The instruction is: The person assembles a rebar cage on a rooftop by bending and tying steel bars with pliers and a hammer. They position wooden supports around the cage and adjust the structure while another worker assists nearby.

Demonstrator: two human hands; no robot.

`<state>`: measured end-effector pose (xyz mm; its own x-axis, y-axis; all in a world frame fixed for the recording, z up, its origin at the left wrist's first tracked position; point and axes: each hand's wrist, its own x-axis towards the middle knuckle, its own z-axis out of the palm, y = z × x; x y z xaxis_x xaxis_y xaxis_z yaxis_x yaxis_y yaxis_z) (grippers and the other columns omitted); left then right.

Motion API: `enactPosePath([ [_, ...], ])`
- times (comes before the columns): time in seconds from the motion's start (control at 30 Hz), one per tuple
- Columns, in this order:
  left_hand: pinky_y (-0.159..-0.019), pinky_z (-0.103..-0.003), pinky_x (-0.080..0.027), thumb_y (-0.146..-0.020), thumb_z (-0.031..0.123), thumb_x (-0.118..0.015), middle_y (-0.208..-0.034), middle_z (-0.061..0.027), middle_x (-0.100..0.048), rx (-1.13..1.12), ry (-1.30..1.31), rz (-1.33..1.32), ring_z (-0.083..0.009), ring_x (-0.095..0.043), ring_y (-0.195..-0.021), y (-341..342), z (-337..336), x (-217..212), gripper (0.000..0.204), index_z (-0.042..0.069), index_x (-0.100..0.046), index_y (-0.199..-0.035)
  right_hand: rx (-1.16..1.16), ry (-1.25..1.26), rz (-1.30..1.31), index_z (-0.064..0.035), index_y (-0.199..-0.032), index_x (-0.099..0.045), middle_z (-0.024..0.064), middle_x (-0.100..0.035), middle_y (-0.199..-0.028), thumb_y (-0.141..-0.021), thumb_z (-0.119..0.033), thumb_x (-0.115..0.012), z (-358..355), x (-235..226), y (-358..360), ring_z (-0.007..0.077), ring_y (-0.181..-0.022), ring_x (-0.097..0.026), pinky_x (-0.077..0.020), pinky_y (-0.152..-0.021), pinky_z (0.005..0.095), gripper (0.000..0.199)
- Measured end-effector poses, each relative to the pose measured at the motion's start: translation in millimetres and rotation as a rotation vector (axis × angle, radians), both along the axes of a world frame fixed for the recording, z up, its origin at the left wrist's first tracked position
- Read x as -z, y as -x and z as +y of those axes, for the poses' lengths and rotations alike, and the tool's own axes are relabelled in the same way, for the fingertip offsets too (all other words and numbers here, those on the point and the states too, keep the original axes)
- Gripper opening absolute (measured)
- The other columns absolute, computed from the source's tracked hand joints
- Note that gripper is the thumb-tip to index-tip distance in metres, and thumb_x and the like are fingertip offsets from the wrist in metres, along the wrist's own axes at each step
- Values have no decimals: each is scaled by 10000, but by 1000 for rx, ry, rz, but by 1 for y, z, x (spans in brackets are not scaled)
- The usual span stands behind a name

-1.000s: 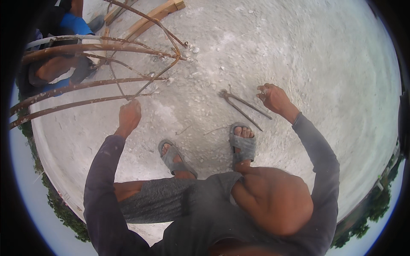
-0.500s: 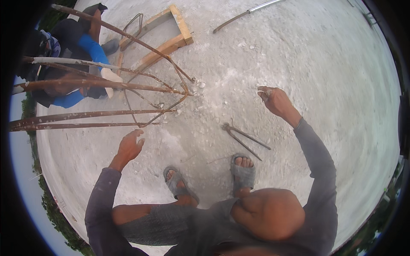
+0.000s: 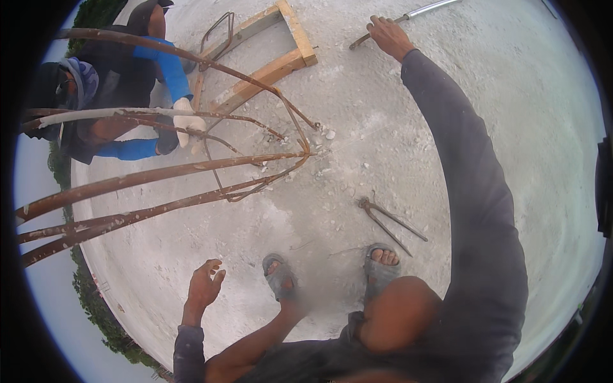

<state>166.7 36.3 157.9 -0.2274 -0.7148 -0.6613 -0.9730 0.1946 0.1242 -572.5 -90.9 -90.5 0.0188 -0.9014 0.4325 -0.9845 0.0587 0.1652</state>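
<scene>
Metal rod (image 3: 408,14) under right hand (image 3: 387,35)

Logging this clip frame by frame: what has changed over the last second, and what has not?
The right hand left the pincers and stretched far forward to a metal rod, now touching its end. The left hand drew back, open and empty. The pincers stayed on the concrete floor, the rusty bar cage too.

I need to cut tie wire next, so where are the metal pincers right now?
In the head view the long-handled metal pincers lie on the pale concrete floor, right of centre, just beyond the grey sandal on the right foot, untouched by either hand.
</scene>
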Motion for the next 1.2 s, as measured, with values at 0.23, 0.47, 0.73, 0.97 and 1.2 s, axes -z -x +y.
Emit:
enactPosePath([
  [0.23, -824, -432, -556, -923, 177, -678, -1124, -207, -704, -108, -78, 1, -359, -697, -1006, -9, 37, 8, 322, 28, -641, -1206, 97, -471, -10, -41, -1049, -714, 133, -697, -1096, -972, -128, -612, -50, 42, 4, 303, -977, -679, -543, -824, 411, 154],
  [0.47, -842, -435, -553, -920, 167, -675, -1157, -167, -698, 30, -62, 95, -339, -692, -1017, 30, 34, 10, 310, 31, -641, -1197, 31, -506, 81, 26, -990, -700, 198, -670, -1140, -986, -84, -556, -25, 28, 16, 311, -1040, -663, -525, -823, 429, 181],
  [0.73, -914, -426, -518, -945, 238, -614, -1195, -145, -692, 350, -124, 294, -312, -667, -1084, 122, 54, 55, 334, 50, -655, -1219, -331, 11, 75, 41, -1153, -623, 231, -642, -1169, -997, -88, -518, 80, -73, 6, 327, -1032, -666, -532, -852, 431, 228],
  [0.97, -935, -414, -507, -937, 249, -645, -1271, -178, -650, 17, -443, 771, -302, -632, -1155, 275, 119, 130, 476, 24, -565, -1349, -305, -404, 56, 48, -1346, -503, 151, -475, -1419, -927, 13, -531, 159, -158, -115, 287, -1198, -610, -527, -1013, 367, 421],
  [1.2, -1064, -401, -434, -988, 248, -606, -1447, -213, -465, -725, -422, 1409, -302, -537, -1287, 406, 141, 144, 623, 16, -338, -1500, -510, -447, 130, 63, -1351, -510, 154, -461, -1426, -942, -64, -535, 205, -180, -221, 276, -1195, -598, -532, -1006, 379, 429],
])
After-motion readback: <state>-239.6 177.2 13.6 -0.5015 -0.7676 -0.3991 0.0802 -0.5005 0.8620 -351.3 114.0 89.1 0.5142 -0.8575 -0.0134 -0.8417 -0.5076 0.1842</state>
